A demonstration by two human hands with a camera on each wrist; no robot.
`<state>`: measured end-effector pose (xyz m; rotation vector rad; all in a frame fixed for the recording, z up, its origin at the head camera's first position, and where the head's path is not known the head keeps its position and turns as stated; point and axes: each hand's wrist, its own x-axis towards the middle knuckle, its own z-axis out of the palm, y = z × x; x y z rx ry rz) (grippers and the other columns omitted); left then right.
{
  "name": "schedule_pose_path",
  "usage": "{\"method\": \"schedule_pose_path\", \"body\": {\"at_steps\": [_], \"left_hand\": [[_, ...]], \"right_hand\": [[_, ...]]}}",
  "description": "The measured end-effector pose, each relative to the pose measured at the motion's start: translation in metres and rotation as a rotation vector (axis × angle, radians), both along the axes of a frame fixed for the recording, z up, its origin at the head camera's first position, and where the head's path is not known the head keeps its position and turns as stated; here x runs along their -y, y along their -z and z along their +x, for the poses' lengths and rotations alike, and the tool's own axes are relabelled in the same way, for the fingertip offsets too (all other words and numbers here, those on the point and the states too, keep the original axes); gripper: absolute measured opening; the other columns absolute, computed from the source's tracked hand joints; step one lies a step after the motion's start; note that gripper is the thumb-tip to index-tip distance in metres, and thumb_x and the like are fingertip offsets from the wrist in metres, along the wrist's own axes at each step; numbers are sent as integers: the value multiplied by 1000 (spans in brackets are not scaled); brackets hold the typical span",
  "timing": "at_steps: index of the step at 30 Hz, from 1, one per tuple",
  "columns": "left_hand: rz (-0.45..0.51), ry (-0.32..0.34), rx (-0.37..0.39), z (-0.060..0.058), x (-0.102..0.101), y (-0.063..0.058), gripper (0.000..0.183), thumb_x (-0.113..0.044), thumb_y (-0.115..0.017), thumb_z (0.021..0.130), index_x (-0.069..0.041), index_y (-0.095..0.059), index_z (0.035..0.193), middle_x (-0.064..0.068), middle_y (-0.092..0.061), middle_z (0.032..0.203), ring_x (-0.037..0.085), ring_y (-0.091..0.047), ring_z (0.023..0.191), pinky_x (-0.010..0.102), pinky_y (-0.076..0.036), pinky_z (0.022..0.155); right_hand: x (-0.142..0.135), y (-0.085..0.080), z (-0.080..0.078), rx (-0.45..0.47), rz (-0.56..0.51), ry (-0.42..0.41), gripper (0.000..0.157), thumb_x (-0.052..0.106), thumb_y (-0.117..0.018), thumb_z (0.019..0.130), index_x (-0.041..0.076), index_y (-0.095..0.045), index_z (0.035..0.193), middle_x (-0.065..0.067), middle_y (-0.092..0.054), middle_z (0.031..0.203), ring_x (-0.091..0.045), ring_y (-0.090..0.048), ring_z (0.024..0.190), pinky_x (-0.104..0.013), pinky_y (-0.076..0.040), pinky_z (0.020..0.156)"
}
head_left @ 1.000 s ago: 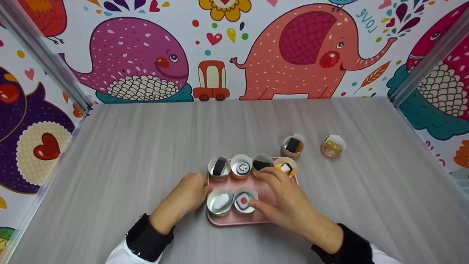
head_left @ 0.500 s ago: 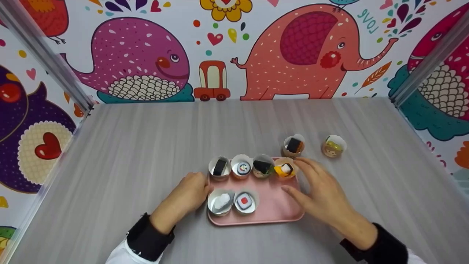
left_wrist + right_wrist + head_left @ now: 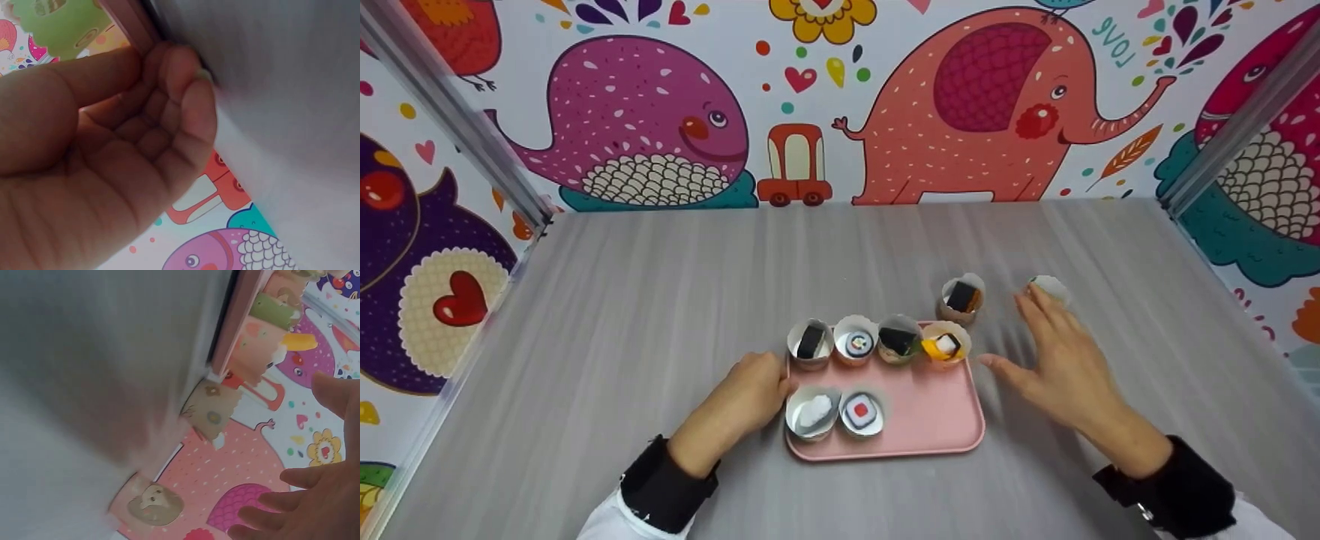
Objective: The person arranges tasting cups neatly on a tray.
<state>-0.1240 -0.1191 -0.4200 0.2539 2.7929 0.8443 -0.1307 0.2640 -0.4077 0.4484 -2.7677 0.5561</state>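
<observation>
My left hand (image 3: 742, 394) grips the left edge of a pink tray (image 3: 934, 424); its curled fingers and thumb meet the rim (image 3: 132, 25) in the left wrist view. On the tray stand several paper cups holding sushi-shaped pieces, such as a cup with a white piece (image 3: 812, 412) and one with a red-centred roll (image 3: 862, 412). To the tray's right, my right hand (image 3: 1069, 371) is spread, with nothing in its grasp. Its fingers partly cover a lone paper cup (image 3: 1054, 288) in the head view. The right wrist view shows that cup (image 3: 149, 500) apart from the fingers.
Behind the tray's back right corner stands another paper cup (image 3: 961, 298) with a black-wrapped piece. The grey tabletop (image 3: 675, 285) ends at cartoon-printed walls (image 3: 802, 97) at the back and sides. Metal posts (image 3: 487, 97) stand at the back corners.
My right hand has moved from above the tray rightward and away from me, to the lone cup, its fingers spreading. The left hand stays at the tray's edge. The cups on the tray look unmoved.
</observation>
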Motion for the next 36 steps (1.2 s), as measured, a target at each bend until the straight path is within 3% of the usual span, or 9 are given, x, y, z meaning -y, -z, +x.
{"method": "schedule_pose_path", "body": {"at_steps": [12, 20, 23, 29, 36], "left_hand": [[8, -17, 26, 2, 0, -1, 45, -7, -71, 96, -15, -48, 58, -1, -46, 61, 18, -48, 60, 34, -40, 56], [3, 8, -7, 1, 1, 0, 46, -5, -72, 94, -15, -46, 57, -3, -43, 58, 17, -46, 60, 35, -40, 57], [2, 10, -19, 1, 1, 0, 43, -5, -72, 93, -14, -50, 57, -2, -47, 58, 18, -47, 61, 36, -43, 58], [-2, 10, -25, 1, 1, 0, 40, -6, -74, 94, -11, -55, 59, 1, -52, 61, 20, -50, 63, 39, -46, 60], [4, 9, -13, 1, 2, -1, 41, -7, -74, 94, -12, -53, 59, 1, -52, 61, 19, -50, 63, 38, -45, 59]], "right_hand": [[-31, 7, -40, 238, -11, 131, 112, 61, -79, 86, -7, -29, 159, -36, -24, 163, -59, -28, 144, -76, -25, 111], [-40, 8, -65, 359, -43, 179, 118, 65, -75, 87, -10, -20, 160, -39, -20, 163, -59, -23, 147, -74, -23, 114], [-42, 10, -73, 393, -68, 183, 118, 62, -76, 88, -11, -18, 160, -39, -21, 162, -58, -25, 147, -72, -24, 115], [-48, 14, -87, 475, -120, 197, 114, 41, -85, 88, -13, -15, 159, -41, -25, 159, -58, -30, 143, -70, -25, 115], [-54, 20, -92, 472, -146, 219, 102, 29, -84, 89, -17, -22, 156, -44, -36, 149, -54, -42, 133, -68, -31, 113]]}}
